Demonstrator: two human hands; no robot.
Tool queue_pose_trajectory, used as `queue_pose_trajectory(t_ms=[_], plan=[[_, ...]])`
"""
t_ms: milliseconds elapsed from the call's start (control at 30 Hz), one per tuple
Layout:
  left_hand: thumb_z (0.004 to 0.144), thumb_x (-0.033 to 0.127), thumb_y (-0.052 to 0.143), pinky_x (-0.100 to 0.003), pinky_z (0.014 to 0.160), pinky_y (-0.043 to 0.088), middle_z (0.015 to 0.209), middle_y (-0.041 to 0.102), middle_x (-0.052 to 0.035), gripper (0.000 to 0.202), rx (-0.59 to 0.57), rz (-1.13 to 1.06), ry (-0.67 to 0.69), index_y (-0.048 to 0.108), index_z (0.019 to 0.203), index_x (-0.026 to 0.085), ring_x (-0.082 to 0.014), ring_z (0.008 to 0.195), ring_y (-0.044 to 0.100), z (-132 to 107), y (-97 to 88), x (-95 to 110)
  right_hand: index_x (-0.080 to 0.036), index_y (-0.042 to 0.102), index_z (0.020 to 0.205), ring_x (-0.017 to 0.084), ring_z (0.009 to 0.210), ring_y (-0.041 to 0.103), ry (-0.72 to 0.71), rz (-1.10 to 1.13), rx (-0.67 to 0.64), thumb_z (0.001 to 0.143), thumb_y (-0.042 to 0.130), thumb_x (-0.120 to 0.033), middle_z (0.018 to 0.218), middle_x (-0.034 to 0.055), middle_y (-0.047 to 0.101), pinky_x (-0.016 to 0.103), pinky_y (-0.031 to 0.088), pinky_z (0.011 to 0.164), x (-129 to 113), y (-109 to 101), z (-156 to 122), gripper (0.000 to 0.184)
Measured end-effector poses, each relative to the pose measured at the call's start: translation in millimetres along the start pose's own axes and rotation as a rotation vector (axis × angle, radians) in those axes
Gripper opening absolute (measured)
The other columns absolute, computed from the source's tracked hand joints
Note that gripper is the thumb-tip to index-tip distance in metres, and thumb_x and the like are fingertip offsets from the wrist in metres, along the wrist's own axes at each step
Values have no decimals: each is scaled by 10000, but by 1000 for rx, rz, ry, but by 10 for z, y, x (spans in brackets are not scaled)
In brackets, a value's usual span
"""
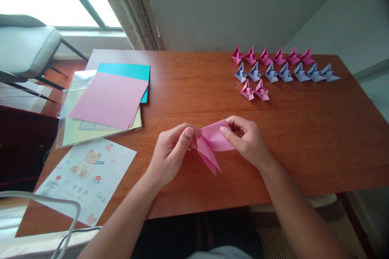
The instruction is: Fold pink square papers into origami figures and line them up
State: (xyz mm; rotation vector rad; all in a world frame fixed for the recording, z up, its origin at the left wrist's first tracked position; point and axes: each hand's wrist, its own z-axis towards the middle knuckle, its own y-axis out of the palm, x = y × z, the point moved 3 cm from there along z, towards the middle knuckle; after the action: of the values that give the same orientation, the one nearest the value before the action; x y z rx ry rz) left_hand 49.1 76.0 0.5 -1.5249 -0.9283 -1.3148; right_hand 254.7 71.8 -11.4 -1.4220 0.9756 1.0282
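Observation:
A partly folded sheet of pink origami paper [217, 137] is held between my two hands, above the front middle of the table. My left hand [174, 149] pinches its left corner between thumb and fingers. With thumb on top and fingers behind, my right hand [247, 139] grips the upper right part. One folded flap hangs down toward me, its layers slightly apart at the tip. The fingertips of my left hand partly cover the corner they pinch.
Folded paper figures stand in rows at the back right: dark pink [266, 56], lilac [285, 73] and light pink [247, 90]. Pink sheets [109, 99] lie on a teal sheet [124, 71] and a plastic-wrapped pack at left. A bear-printed card [88, 182] lies nearer. The wooden table [319, 141] meets a wall behind.

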Motion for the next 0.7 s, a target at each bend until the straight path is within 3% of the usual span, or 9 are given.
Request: queue_pose_trajectory(t_ms=[500, 600, 700], plan=[[999, 520, 480, -253, 562, 354, 716, 623, -3, 448, 33, 168, -66, 692, 852, 154, -124, 624, 515, 5, -20, 4, -190, 672, 834, 127, 624, 528, 2, -1, 7, 913, 630, -283, 698, -19, 607, 257, 396, 559, 32, -4, 7, 130], [990, 476, 517, -248, 550, 366, 700, 620, 7, 379, 24, 182, -70, 678, 853, 162, -123, 613, 526, 12, -15, -2, -190, 671, 833, 126, 624, 528, 4, -5, 9, 913, 627, -283, 699, -21, 607, 253, 398, 561, 37, -9, 13, 130], [950, 335, 593, -250, 625, 423, 766, 666, 9, 185, 23, 316, -14, 670, 885, 180, -135, 678, 589, 29, -32, -28, -190, 677, 832, 129, 633, 535, 18, -36, 14, 910, 624, -290, 703, -18, 613, 252, 401, 565, 50, -14, 34, 137]])
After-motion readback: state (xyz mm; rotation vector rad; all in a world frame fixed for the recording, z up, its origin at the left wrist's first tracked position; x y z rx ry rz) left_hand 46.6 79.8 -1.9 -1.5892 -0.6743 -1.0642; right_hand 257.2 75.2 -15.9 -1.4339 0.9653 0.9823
